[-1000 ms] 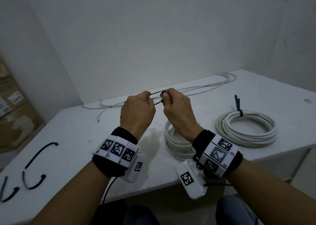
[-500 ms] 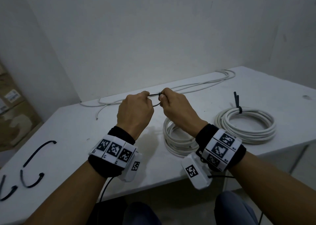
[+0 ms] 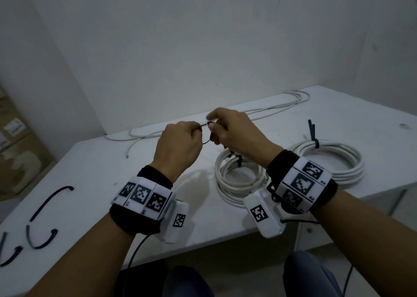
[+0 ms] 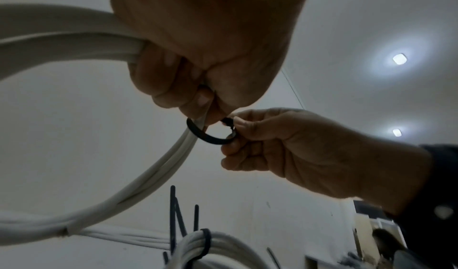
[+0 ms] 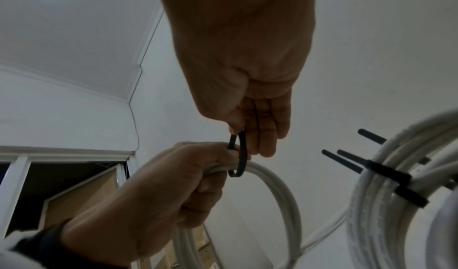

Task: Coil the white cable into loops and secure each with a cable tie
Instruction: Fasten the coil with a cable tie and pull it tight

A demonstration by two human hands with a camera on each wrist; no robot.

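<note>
Above the table my left hand (image 3: 196,132) grips a bundle of white cable loops (image 4: 158,167), fingers curled round it. A black cable tie (image 4: 208,136) loops round that bundle beside the fingers. My right hand (image 3: 213,129) pinches the tie's head end, forefinger raised. From the right wrist the tie (image 5: 239,155) hangs as a narrow loop over the cable (image 5: 280,187) between both hands. In the head view the hands hide the held bundle. A white coil (image 3: 232,179) with black ties lies under my right wrist.
A tied white coil (image 3: 334,161) lies at the right, its tie tails (image 3: 312,132) sticking up. Loose white cable (image 3: 259,110) runs along the wall at the back of the white table (image 3: 90,172). Spare black ties (image 3: 47,204) lie at the left. Cardboard boxes (image 3: 20,152) stand beyond the left edge.
The tie's loop between my hands has grown smaller. My right forefinger has lifted off. Both hands stay close together above the table.
</note>
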